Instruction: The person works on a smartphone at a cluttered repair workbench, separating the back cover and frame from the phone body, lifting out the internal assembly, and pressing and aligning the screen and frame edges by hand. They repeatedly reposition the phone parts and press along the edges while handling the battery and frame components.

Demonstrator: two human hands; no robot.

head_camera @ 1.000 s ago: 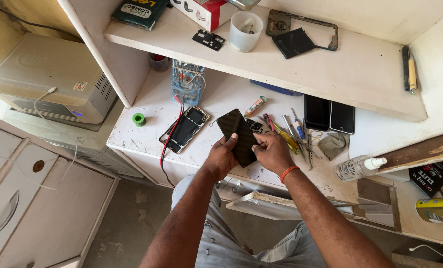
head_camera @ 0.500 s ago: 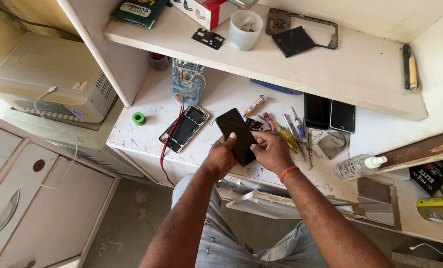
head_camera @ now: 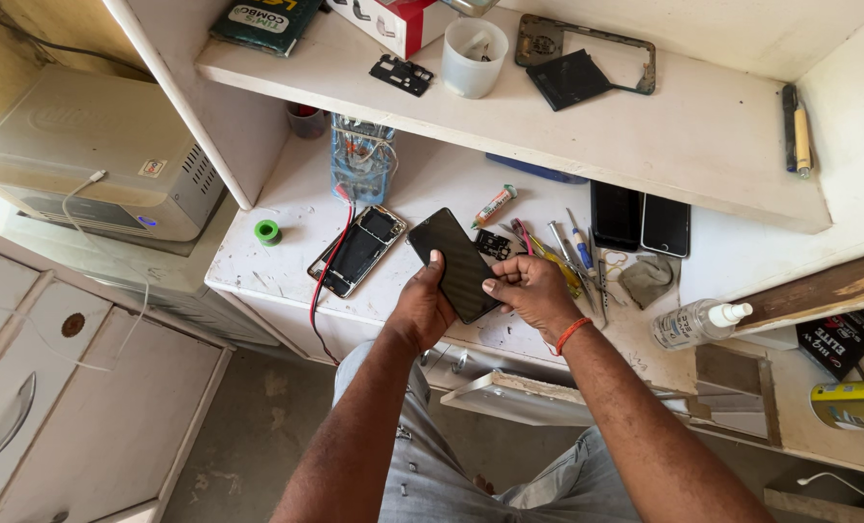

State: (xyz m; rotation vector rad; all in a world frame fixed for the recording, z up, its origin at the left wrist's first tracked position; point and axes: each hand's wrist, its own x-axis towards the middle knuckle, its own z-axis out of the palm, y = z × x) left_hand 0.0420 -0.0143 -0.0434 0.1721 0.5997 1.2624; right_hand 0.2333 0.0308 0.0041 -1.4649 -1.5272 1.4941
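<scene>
Black panel: a dark, glossy phone panel point(head_camera: 458, 261) is held tilted above the front edge of the white workbench point(head_camera: 287, 281), between both hands.
Left hand: the left hand point(head_camera: 422, 305) grips the panel's lower left edge, thumb laid on its face.
Right hand: the right hand point(head_camera: 531, 291) clasps the panel's right edge with curled fingers; an orange band point(head_camera: 572, 334) sits on that wrist.
Just beside: an opened phone point(head_camera: 359, 249) lies face-up to the left, a red wire point(head_camera: 323, 281) running past it over the bench edge.
Behind the hands: screwdrivers point(head_camera: 567, 247) and a small tube point(head_camera: 495, 205) lie scattered; two dark phones point(head_camera: 642, 221) lie side by side under the shelf.
Right: a clear plastic bottle point(head_camera: 698, 323) lies on its side.
Upper shelf: a white cup point(head_camera: 474, 58) and a phone frame point(head_camera: 587, 53) rest there.
</scene>
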